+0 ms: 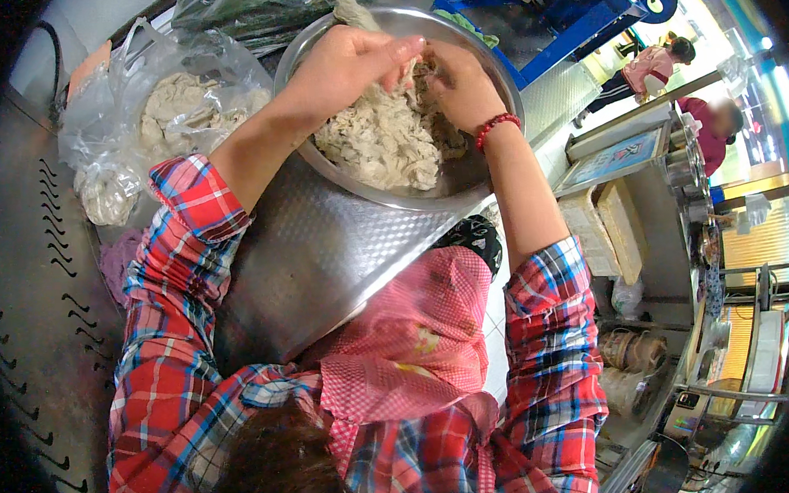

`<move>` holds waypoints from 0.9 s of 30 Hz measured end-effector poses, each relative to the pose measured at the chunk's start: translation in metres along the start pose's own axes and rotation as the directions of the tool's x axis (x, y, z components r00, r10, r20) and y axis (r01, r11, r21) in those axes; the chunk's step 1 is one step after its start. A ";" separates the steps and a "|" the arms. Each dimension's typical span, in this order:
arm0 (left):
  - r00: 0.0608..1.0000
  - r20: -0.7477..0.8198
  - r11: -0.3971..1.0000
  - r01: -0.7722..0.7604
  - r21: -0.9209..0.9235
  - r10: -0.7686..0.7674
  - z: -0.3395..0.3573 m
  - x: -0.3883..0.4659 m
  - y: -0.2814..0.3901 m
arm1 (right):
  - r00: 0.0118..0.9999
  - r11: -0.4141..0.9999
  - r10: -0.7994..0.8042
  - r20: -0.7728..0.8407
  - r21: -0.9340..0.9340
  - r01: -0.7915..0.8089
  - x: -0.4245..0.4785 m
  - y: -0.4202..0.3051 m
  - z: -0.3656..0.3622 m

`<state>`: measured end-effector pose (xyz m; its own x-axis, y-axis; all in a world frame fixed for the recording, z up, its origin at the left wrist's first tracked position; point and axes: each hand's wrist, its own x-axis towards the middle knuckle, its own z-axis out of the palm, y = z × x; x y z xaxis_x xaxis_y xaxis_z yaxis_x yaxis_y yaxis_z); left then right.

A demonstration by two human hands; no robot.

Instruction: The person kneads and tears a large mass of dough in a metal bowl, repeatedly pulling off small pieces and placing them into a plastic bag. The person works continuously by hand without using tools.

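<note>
A wide stainless steel bowl (480, 192) stands at the top centre, holding a heap of pale, ragged, doughy-looking pieces (386, 143). Over its far part, my left hand (364, 57) grips some of the pale material, and a lump of it sticks up beyond the fingers. My right hand (456, 76), with a red beaded bracelet at the wrist, meets the left hand at the same material; its fingers are curled, and what lies inside them is hidden. Darker bits show below the right hand inside the bowl.
Left of the bowl lies a clear plastic bag (104, 131) with more pale material (176, 110). A purple cloth (117, 261) is beside my left sleeve. A blue metal frame (532, 68) stands beyond the bowl. Two people are at the upper right, near a counter with metal containers.
</note>
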<state>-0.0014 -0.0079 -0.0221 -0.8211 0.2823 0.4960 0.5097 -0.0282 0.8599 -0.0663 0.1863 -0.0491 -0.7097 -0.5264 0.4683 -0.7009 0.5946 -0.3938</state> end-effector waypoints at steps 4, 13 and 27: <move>0.997 -0.036 0.997 0.076 0.010 -0.075 0.001 0.000 0.005 | 0.990 0.970 0.084 0.111 -0.235 -0.056 0.005 0.006 0.008; 0.954 -0.178 0.967 0.251 0.045 -0.240 -0.001 -0.001 -0.003 | 0.980 0.984 0.129 0.151 -0.142 -0.108 0.012 0.000 -0.003; 0.955 -0.177 0.971 0.229 -0.065 -0.237 0.006 -0.002 0.002 | 0.957 0.824 0.282 -0.076 0.529 -0.201 0.000 -0.048 -0.022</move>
<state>0.0029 -0.0030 -0.0221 -0.9508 0.1066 0.2910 0.2900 -0.0252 0.9567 -0.0312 0.1709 -0.0129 -0.8709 -0.2901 0.3968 -0.4729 0.2740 -0.8374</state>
